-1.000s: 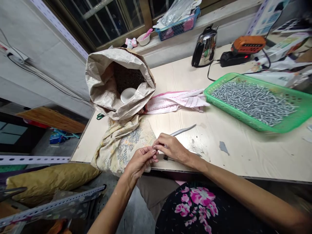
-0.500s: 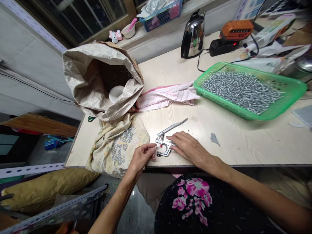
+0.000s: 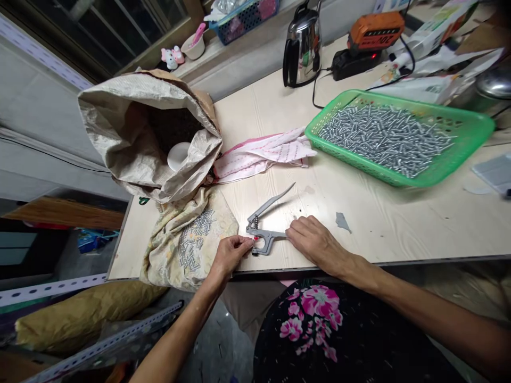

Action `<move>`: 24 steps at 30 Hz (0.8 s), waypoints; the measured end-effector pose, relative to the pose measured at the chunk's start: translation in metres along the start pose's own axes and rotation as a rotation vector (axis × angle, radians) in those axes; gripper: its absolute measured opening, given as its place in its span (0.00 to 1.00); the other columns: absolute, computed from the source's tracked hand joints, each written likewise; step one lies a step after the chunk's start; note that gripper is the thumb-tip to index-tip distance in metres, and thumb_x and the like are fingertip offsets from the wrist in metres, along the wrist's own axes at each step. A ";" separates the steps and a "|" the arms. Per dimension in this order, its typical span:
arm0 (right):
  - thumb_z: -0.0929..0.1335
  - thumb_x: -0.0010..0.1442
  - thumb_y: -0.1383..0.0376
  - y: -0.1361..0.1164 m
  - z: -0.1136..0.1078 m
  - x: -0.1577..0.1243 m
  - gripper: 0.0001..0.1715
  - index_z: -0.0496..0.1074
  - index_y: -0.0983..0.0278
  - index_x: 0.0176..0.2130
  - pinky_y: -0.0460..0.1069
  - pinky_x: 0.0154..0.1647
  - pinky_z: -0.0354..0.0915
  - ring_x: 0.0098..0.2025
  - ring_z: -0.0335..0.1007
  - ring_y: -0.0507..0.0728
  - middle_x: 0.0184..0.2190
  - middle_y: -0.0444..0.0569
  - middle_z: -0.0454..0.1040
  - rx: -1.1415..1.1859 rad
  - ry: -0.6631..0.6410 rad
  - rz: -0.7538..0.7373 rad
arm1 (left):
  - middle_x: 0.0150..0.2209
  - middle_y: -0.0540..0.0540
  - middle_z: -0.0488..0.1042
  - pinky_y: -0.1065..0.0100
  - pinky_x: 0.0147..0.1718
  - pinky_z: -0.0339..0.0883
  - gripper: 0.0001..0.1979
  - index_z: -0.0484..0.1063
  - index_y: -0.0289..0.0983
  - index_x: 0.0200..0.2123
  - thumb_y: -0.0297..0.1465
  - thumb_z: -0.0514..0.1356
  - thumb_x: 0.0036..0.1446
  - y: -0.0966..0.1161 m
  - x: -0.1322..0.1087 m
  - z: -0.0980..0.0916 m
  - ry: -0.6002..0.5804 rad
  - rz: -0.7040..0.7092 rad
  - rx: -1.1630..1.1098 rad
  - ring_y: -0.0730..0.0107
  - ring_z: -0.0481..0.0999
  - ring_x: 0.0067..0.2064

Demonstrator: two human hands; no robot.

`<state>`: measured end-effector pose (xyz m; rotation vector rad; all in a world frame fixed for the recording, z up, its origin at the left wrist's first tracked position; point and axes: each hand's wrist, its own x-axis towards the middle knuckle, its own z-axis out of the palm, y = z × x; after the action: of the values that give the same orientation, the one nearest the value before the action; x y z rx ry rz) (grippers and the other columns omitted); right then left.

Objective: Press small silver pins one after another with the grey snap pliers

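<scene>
Grey snap-fastener pliers (image 3: 266, 243) rest near the table's front edge, jaws toward the left and upper handle raised. My right hand (image 3: 315, 242) is closed around the end of the lower handle. Right at the jaws, my left hand (image 3: 232, 252) pinches with thumb and forefinger; what sits between the fingertips is too small to make out. A red spot shows at the upper jaw. Left of that hand, small metal pins (image 3: 195, 242) lie heaped on a patterned cloth (image 3: 162, 260).
An open sack (image 3: 120, 143) with a white round dish (image 3: 178, 156) inside stands at back left. A pink-white towel (image 3: 263, 155) lies beside it. At right is a green basket (image 3: 475, 135) of metal pins; behind it are a kettle (image 3: 305, 48) and an orange battery (image 3: 375, 31) on a charger.
My right hand has slid back along the lower handle, away from the pliers' body. My left fingertips have come closer to the jaws. The whole view has shifted slightly.
</scene>
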<state>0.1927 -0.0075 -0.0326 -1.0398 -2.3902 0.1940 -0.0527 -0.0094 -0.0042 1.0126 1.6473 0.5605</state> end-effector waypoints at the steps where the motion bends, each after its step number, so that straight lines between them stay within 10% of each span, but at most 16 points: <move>1: 0.57 0.66 0.76 0.000 -0.002 0.000 0.17 0.66 0.64 0.30 0.52 0.36 0.51 0.33 0.56 0.56 0.30 0.48 0.66 -0.012 0.011 -0.015 | 0.18 0.50 0.70 0.73 0.23 0.56 0.19 0.77 0.32 0.25 0.44 0.69 0.39 0.000 0.000 0.000 0.001 -0.003 0.004 0.76 0.64 0.21; 24: 0.65 0.64 0.68 0.013 0.003 0.000 0.06 0.68 0.64 0.33 0.53 0.39 0.54 0.38 0.61 0.57 0.34 0.48 0.72 -0.069 -0.095 0.048 | 0.17 0.53 0.63 0.73 0.20 0.51 0.24 0.76 0.31 0.26 0.50 0.61 0.45 -0.004 0.004 -0.003 -0.163 -0.020 0.417 0.77 0.58 0.20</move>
<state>0.1990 0.0018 -0.0394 -1.1443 -2.4740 0.1827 -0.0569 -0.0074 -0.0082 1.3038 1.6601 0.1133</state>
